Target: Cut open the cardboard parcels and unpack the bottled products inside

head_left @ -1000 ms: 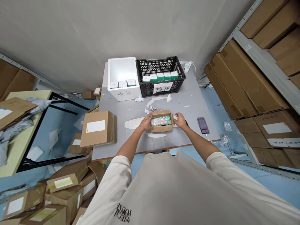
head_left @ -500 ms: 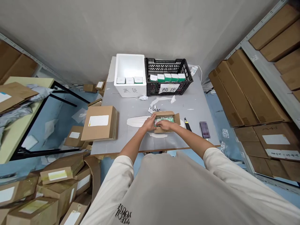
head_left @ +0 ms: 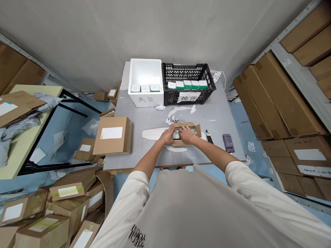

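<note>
A small cardboard box (head_left: 198,130) lies with its top flaps spread on the grey table (head_left: 152,151). Inside it a green, white and pink packet (head_left: 176,133) shows at the left, with crumpled bubble wrap (head_left: 193,130) at the right. My left hand (head_left: 167,135) grips the left end of this box, fingers along the far side. My right hand (head_left: 186,134) reaches into the box with fingers curled on the bubble wrap; its fingertips are partly hidden. A utility knife (head_left: 209,137) lies just right of the box.
At the back stand a white foam bin (head_left: 145,100) and a black plastic crate (head_left: 190,70), both with small green-white boxes. A larger closed carton (head_left: 111,137) sits at the table's left. Paper scraps (head_left: 174,119) lie behind the open box; a blurred phone (head_left: 228,143) is at right.
My right hand has shifted the bubble wrap rightward, baring the packet at the left of the box. The left hand stays on the box's left end. The view has moved slightly.
</note>
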A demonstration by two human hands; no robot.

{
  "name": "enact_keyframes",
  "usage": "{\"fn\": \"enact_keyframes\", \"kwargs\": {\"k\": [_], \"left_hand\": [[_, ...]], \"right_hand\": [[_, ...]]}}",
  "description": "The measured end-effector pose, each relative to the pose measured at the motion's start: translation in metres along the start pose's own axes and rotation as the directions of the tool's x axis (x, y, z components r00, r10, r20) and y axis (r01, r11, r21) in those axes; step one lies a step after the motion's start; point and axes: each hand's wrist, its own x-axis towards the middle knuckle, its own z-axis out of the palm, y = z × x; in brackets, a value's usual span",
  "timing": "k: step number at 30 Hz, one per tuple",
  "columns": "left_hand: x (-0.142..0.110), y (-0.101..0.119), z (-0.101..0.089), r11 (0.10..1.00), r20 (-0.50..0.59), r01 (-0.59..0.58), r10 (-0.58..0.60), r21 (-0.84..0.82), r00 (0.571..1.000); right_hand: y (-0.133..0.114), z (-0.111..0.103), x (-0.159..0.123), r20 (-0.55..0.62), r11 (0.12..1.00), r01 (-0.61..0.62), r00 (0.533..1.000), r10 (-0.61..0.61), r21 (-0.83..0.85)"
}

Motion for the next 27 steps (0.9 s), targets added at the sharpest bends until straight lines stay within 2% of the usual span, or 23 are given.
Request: {"fn": "enact_keyframes", "kwargs": {"k": [5,10,14,21,27], "left_hand": [[-0.001,0.002,0.000,1.000,0.009,0.011,-0.011,-0.009,1.000],[-0.001,0.003,-0.002,1.000,0.015,0.011,-0.011,-0.005,1.000],[-0.001,0.005,-0.005,1.000,0.037,0.004,-0.004,0.006,0.999],[-0.002,0.009,-0.006,0.999,0.010,0.039,-0.039,0.012,0.999],[-0.001,0.009,-0.006,1.000,0.016,0.028,-0.028,0.009,0.999]], "right_hand": [[0.000,0.002,0.009,0.003,0.994,-0.110,0.994,0.110,-0.004],[0.015,0.005,0.013,0.076,0.999,-0.001,0.997,-0.001,0.037],[0.022,0.005,0.015,0.141,0.999,0.017,0.990,-0.023,0.042],[0.021,0.006,0.020,0.041,0.994,0.105,0.994,-0.105,-0.007],[0.035,0.009,0.023,0.132,0.990,0.132,0.982,-0.138,0.055]]}}
